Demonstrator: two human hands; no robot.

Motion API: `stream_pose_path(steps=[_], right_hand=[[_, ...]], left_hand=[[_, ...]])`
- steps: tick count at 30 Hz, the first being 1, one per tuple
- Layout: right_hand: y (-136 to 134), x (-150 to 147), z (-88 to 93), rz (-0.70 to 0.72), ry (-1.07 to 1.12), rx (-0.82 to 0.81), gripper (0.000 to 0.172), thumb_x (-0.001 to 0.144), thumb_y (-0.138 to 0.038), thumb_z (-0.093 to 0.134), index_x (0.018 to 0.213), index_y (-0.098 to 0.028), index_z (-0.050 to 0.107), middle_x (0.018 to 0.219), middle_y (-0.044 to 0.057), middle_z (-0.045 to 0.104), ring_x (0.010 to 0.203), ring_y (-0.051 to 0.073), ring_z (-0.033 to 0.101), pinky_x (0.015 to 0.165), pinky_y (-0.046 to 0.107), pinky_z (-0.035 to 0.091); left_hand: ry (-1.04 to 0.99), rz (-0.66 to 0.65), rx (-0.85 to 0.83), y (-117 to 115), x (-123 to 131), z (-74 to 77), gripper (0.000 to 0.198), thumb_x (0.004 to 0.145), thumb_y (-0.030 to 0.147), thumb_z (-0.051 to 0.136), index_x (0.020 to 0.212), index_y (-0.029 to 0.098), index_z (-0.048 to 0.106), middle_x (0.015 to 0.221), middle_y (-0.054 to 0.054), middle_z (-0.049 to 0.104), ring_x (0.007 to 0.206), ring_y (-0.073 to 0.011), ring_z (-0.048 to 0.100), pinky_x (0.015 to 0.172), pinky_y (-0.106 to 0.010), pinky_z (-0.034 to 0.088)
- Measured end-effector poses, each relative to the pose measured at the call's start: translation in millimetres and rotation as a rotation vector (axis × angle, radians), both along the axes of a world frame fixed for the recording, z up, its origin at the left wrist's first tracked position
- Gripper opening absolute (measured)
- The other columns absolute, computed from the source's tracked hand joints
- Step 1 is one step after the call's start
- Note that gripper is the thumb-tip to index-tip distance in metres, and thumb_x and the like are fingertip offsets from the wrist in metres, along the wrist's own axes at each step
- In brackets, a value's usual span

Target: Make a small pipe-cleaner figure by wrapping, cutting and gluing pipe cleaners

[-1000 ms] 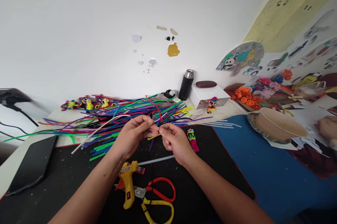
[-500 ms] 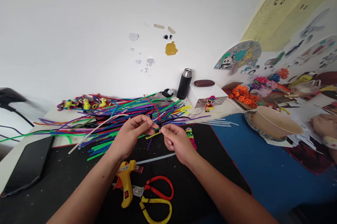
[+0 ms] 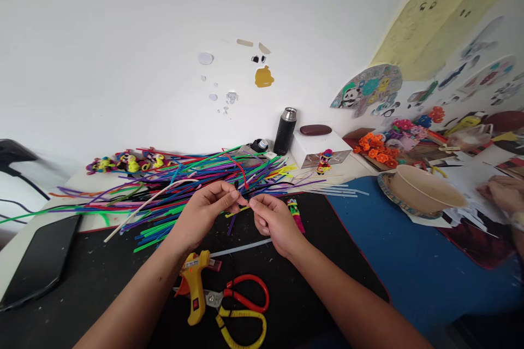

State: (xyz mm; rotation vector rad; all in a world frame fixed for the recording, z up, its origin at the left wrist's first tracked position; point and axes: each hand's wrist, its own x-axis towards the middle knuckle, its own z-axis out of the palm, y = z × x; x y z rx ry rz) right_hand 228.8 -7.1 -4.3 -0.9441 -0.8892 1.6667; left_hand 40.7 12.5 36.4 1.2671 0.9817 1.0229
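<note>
My left hand (image 3: 204, 210) is closed in a pinch, and a short dark piece that looks like a black pipe cleaner (image 3: 236, 184) pokes up from its fingertips. Against those fingertips, my right hand (image 3: 273, 220) pinches at the same small piece, most of which the fingers hide. Behind both hands spreads a heap of colourful pipe cleaners (image 3: 164, 212). Just right of my right hand lies a small green and pink pipe-cleaner figure (image 3: 295, 212). Below the hands, a yellow glue gun (image 3: 196, 283) with a pale glue stick (image 3: 241, 248) rests on the black mat, beside red-and-yellow-handled scissors (image 3: 245, 313).
A phone (image 3: 41, 259) lies at the left. Along the wall stand several finished figures (image 3: 126, 162), a black flask (image 3: 285, 131) and a white box (image 3: 319, 147) with another figure before it. On the right are a paper bowl (image 3: 428, 188) and another person's hand (image 3: 501, 193).
The view has shifted very slightly. Both my hands stay pinched together at nearly the same spot, with only a small movement of the fingers.
</note>
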Motion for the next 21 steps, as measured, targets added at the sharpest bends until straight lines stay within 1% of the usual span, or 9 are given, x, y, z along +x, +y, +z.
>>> stream_pose_path(steps=[3,10,21], right_hand=[[-0.1,0.1,-0.5,-0.003,0.001,-0.004,0.043,0.077,-0.054,0.088,0.08,-0.019,0.062,0.049,-0.012,0.041,0.041,0.005,0.027,0.043,0.022,0.012],[-0.5,-2.5,-1.6,-0.002,0.005,-0.007,0.046,0.075,-0.055,0.089,0.079,-0.019,0.061,0.048,-0.012,0.041,0.039,0.004,0.027,0.042,0.022,0.012],[-2.9,-1.9,-1.3,0.015,-0.013,-0.022,0.045,0.073,-0.055,0.09,0.081,-0.019,0.062,0.048,-0.012,0.041,0.041,0.005,0.026,0.043,0.022,0.012]], left_hand=[[0.037,-0.009,0.006,0.1,0.9,1.2,0.04,0.083,0.059,0.086,0.084,0.02,0.074,0.074,-0.002,0.073,0.074,-0.0186,0.066,0.075,-0.029,0.051],[0.047,-0.019,0.012,1.7,0.4,-3.7,0.039,0.085,0.057,0.084,0.086,0.02,0.074,0.075,-0.001,0.072,0.075,-0.0185,0.066,0.075,-0.029,0.051],[0.007,0.015,0.021,4.2,-2.0,-10.3,0.035,0.087,0.055,0.083,0.086,0.021,0.073,0.087,-0.004,0.079,0.075,-0.0175,0.067,0.076,-0.03,0.053]])
